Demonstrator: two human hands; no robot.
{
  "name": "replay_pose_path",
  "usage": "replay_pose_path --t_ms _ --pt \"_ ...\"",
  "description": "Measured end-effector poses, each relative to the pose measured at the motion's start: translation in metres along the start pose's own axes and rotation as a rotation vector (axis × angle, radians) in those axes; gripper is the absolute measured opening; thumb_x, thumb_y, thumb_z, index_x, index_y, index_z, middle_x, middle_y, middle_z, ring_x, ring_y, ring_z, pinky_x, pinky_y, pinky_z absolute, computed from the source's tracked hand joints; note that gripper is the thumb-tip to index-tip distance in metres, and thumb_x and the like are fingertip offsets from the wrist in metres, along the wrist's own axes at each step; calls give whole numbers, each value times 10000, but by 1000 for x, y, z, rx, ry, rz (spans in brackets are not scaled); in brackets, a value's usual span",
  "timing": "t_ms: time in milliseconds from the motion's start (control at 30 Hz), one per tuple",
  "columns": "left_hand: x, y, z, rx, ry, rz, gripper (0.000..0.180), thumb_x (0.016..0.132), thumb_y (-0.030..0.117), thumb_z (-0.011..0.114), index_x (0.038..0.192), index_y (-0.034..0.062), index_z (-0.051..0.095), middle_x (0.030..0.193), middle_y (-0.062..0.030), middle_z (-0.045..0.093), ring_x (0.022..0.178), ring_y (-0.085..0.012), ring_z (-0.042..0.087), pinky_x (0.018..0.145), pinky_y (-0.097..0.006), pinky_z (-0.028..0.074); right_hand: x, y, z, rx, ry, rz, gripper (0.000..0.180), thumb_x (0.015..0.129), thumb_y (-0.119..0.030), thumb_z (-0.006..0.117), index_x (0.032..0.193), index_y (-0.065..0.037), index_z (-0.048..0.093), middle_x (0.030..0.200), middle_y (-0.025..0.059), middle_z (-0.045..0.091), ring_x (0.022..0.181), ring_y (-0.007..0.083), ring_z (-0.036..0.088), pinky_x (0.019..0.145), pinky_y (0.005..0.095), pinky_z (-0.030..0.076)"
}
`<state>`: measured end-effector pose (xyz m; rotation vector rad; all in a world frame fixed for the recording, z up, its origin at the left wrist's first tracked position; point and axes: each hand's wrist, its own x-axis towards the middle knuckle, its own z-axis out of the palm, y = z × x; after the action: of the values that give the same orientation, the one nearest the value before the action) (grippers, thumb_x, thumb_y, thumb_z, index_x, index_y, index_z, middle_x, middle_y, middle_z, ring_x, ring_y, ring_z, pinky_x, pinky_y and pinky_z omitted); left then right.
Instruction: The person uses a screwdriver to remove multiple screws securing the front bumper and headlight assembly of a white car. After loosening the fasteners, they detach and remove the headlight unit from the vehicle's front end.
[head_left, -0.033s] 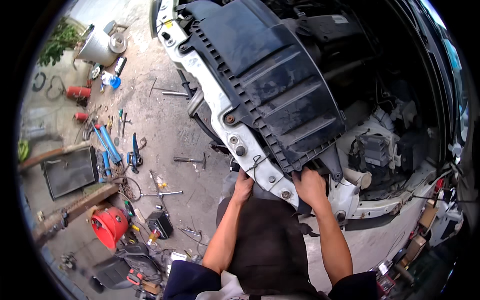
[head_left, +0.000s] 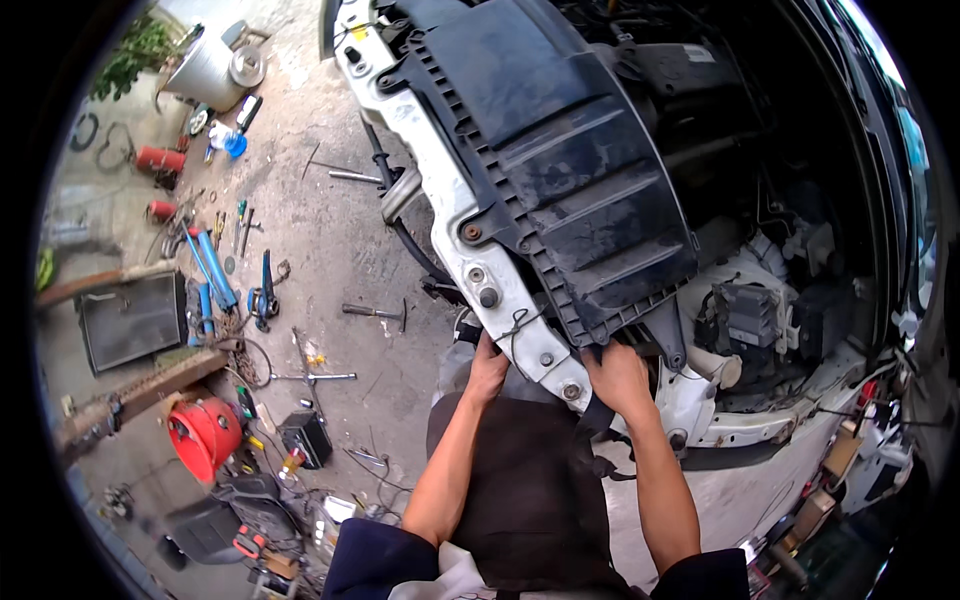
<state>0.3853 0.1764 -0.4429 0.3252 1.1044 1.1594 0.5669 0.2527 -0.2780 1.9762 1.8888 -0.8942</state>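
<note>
A white metal crossmember [head_left: 455,215] runs along the front of an open engine bay, with a large ribbed black plastic housing [head_left: 585,190] behind it. My left hand [head_left: 488,370] reaches up under the crossmember's front edge, its fingertips hidden below the metal. On the other side of the bar, my right hand [head_left: 618,378] reaches down beside the housing's near corner; its fingers are mostly out of sight. A dark strip [head_left: 596,417] hangs just below my right hand. A thin black wire tie [head_left: 518,322] is looped on the crossmember between my hands.
On the concrete floor at left lie a hammer [head_left: 372,312], a cross wrench [head_left: 312,377], a blue jack [head_left: 212,268] and a red bucket [head_left: 205,438]. A black battery [head_left: 306,440] stands near the bucket. At right is a headlight recess with a grey finned module [head_left: 745,312].
The view has shifted slightly, so the car front sits a little further right and the floor things lower left. More of the dark strip shows beneath my right hand. Both hands stay at the crossmember.
</note>
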Motion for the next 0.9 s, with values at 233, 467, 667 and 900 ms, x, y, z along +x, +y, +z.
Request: replay_pose_path --t_ms 233,467,667,900 --pt "5 12 0 -26 -40 -65 628 841 86 668 1381 -52 380 1236 -104 580 1096 -170 565 917 -302 467 33 21 30 281 -134 -10 508 956 -398 544 1226 30 576 1187 269 618 1128 406 579 933 361 436" --pt "20 7 -17 -87 -205 20 495 852 22 582 1315 -47 420 1136 -137 622 1027 -165 605 830 -289 489 61 33 49 504 -223 198 503 932 -329 571 1279 35 565 1257 119 599 1105 220 578 930 340 464" --pt "3 13 -83 -87 -72 179 223 879 -12 536 1100 -31 561 993 -127 687 936 -207 661 801 -320 500 59 104 22 82 -79 231 580 974 -432 438 1300 36 544 1326 145 561 1223 263 516 1051 355 357" --pt "-13 -21 -107 -191 -122 173 267 890 64 592 1148 -2 596 1042 -118 690 967 -209 658 865 -335 509 46 62 16 320 -67 253 576 975 -435 441 1318 21 522 1307 129 565 1199 252 532 1030 363 389"
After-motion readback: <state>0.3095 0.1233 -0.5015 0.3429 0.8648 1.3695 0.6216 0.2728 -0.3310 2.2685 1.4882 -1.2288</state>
